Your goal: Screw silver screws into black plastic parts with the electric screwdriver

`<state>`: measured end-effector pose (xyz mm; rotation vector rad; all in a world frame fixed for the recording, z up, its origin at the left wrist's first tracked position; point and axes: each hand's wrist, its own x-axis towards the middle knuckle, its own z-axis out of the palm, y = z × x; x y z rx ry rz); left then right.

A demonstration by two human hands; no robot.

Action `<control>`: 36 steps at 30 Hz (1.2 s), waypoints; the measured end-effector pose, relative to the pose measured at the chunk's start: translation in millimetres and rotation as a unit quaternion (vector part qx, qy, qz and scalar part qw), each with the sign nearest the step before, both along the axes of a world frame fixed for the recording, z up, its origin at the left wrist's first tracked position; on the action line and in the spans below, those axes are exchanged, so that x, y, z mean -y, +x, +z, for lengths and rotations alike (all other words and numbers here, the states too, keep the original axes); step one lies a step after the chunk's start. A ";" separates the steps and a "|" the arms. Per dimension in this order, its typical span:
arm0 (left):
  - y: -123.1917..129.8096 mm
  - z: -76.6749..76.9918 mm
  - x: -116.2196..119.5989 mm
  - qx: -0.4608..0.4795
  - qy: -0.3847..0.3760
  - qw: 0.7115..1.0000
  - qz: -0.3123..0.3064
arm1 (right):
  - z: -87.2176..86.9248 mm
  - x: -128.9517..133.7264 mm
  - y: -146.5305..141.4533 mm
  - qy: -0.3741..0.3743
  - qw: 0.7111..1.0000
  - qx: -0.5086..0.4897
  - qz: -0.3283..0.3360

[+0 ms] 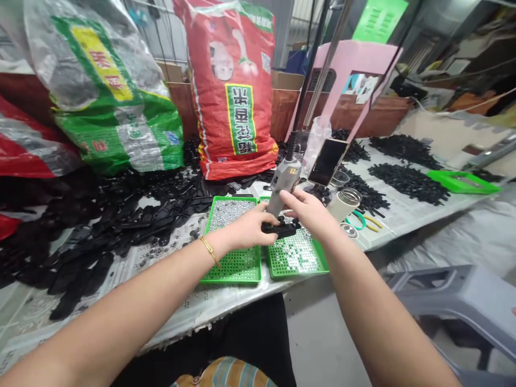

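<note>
My left hand (260,223) is closed around a black plastic part (284,230), held above the trays. My right hand (302,207) grips a grey electric screwdriver (285,180), tilted and hanging from a black cable. Its lower end comes down close to the black part; the tip is hidden behind my left hand. Below are two green perforated trays: the left tray (242,275) and the right tray (322,263). Both hold many small silvery pieces, probably screws (231,212), too small to make out singly.
Black plastic parts (88,263) lie heaped on the left, with more piles (407,183) at the right. A red sack (237,107) and a green-white sack (133,129) stand behind. A phone (328,161), open flask (344,204), pliers (373,223) and grey stool (455,301) are rightward.
</note>
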<state>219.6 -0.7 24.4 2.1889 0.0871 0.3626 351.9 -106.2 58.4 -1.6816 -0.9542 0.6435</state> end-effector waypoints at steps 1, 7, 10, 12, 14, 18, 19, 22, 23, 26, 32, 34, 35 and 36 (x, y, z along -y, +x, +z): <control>3.1 0.1 0.1 0.009 0.002 1.000 0.005 | -2.0 3.3 4.8 0.017 1.000 -0.014 -0.007; 13.8 7.8 -1.9 -0.012 -0.111 0.992 0.063 | -50.4 26.6 18.2 0.018 0.998 -0.042 -0.051; 20.2 10.5 -3.9 -0.012 -0.179 0.981 0.076 | -72.0 27.6 10.0 -0.001 0.999 -0.042 -0.010; 24.2 10.4 -4.0 -0.003 -0.210 0.975 0.069 | -76.6 24.1 4.4 -0.003 0.999 -0.035 -0.003; 27.5 9.2 -2.5 0.006 -0.230 0.971 0.069 | -75.7 20.2 1.4 -0.004 1.000 -0.022 -0.005; 30.8 7.2 3.3 0.028 -0.259 0.962 0.078 | -72.1 16.7 2.5 -0.007 1.000 0.005 -0.025; 31.0 7.1 4.6 0.030 -0.268 0.960 0.077 | -72.0 16.6 3.1 -0.009 0.999 0.013 -0.033; 31.0 7.0 6.6 0.030 -0.290 0.954 0.069 | -72.0 16.4 4.2 -0.017 0.998 0.034 -0.045; 30.8 6.8 6.6 0.030 -0.295 0.952 0.069 | -71.8 16.1 4.5 -0.021 0.998 0.042 -0.044; 30.0 5.5 5.4 0.026 -0.305 0.949 0.074 | -70.9 14.8 7.3 -0.030 0.997 0.066 -0.033; 28.3 4.2 2.0 0.036 -0.354 0.930 0.090 | -73.8 18.8 25.8 -0.047 0.990 0.127 -0.044; 27.5 5.9 1.3 0.045 -0.389 0.916 0.089 | -75.2 20.3 28.3 -0.038 0.987 0.144 -0.067; 27.2 7.0 1.1 0.048 -0.405 0.909 0.087 | -75.6 20.4 27.4 -0.031 0.986 0.148 -0.076; 26.8 8.0 1.1 0.050 -0.416 0.904 0.085 | -75.7 20.0 25.1 -0.025 0.986 0.146 -0.082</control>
